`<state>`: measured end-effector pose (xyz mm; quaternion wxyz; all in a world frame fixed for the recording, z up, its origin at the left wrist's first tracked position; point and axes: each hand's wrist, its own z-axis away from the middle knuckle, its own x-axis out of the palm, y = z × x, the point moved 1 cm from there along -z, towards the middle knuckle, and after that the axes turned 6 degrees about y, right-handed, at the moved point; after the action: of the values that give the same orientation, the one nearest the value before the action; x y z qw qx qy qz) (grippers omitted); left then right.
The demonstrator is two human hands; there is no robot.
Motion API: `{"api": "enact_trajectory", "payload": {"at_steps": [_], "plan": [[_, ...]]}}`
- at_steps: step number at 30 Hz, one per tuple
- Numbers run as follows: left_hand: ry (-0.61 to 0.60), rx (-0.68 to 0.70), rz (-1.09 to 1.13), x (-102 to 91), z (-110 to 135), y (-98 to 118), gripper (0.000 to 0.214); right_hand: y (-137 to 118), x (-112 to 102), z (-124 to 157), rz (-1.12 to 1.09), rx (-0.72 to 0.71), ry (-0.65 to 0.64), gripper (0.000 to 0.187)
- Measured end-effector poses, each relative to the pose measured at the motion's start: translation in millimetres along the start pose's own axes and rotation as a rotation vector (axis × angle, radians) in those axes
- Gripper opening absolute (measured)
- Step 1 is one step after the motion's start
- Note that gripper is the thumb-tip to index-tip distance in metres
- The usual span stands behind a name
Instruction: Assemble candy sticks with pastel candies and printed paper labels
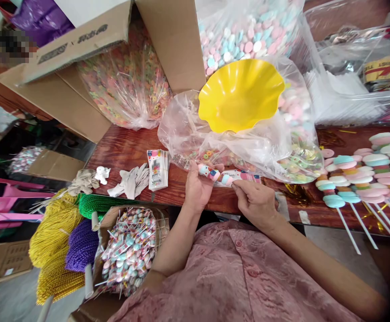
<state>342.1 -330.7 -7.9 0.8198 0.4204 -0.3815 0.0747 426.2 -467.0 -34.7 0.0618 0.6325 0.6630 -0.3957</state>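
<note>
Clock positions from the candy stick, left to right: pink chair (12, 202) at 9 o'clock; gold cord (52, 237) at between 8 and 9, purple cord (81, 246) touching it on its right. Carton (70, 107) lies tipped at 10, with a bag of ring candy (128, 85) in its mouth. Floor box (96, 268) at 8, heaped with candy sticks. Gloves (133, 180) at 9, wrapper stack (158, 170) just right of them, both on the table (124, 145). Left hand (198, 188) is curled closed around the candy stick (214, 173), which lies near level over the table's front edge, between the hands. Right hand (255, 199) is closed to a thumb-and-finger pinch on its right end; fingers hide the exact grip point. Yellow bowl (242, 96) at 1, sitting on clear bags. Clear bin (356, 96) at 2. Row of bare sticks (362, 179) at 3, white ends toward 5.
</note>
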Motion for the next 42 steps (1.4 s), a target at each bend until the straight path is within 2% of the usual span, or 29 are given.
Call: {"api": "enact_trajectory", "payload": {"at_steps": [2, 4, 6, 10, 13, 16, 18, 22, 26, 31, 34, 37, 39, 42], "plan": [[-0.027, 0.036, -0.050, -0.9, 0, -1, 0.048, -2, -2, -1, 0.030, 0.006, -0.014, 0.020], [-0.036, 0.055, -0.063, -1.1, 1, -1, 0.047, -4, -3, -3, -0.027, 0.087, -0.036, 0.021], [-0.047, 0.033, -0.063, -1.5, 1, 0, 0.047, -5, -2, -6, -0.200, 0.241, -0.113, 0.022], [-0.136, -0.090, -0.015, -3.8, 2, 5, 0.055, -4, 5, -11, -0.730, 0.635, -0.423, 0.029], [-0.138, -0.128, -0.014, -7.1, 3, 9, 0.053, -4, 8, -11, -0.906, 0.778, -0.528, 0.032], [-0.117, -0.099, -0.082, -9.5, 2, 9, 0.046, -6, 8, -8, -0.844, 0.720, -0.527, 0.033], [-0.131, -0.088, -0.119, -9.8, 0, 5, 0.043, -8, 7, -5, -0.722, 0.627, -0.439, 0.031], [-0.168, -0.138, -0.129, -7.8, 0, -6, 0.044, -9, 5, -1, -0.360, 0.328, -0.208, 0.025], [-0.114, -0.212, -0.101, -5.9, 2, -8, 0.047, -5, 3, -2, -0.037, 0.047, -0.140, 0.025], [-0.047, -0.322, 0.039, -4.6, 1, -2, 0.062, 2, -2, -5, 0.172, -0.074, -0.056, 0.024], [-0.015, -0.328, 0.093, -3.1, 2, -1, 0.070, 3, -2, -5, 0.179, -0.073, -0.076, 0.024], [0.010, -0.265, 0.153, -0.8, 4, -2, 0.072, 2, 1, -4, 0.069, 0.020, -0.137, 0.025], [0.008, -0.212, 0.182, 0.8, 4, -2, 0.071, 1, 3, -5, -0.094, 0.151, -0.206, 0.025], [0.020, -0.149, 0.182, 1.7, 4, -1, 0.068, -2, 5, -8, -0.447, 0.429, -0.366, 0.028]]}}
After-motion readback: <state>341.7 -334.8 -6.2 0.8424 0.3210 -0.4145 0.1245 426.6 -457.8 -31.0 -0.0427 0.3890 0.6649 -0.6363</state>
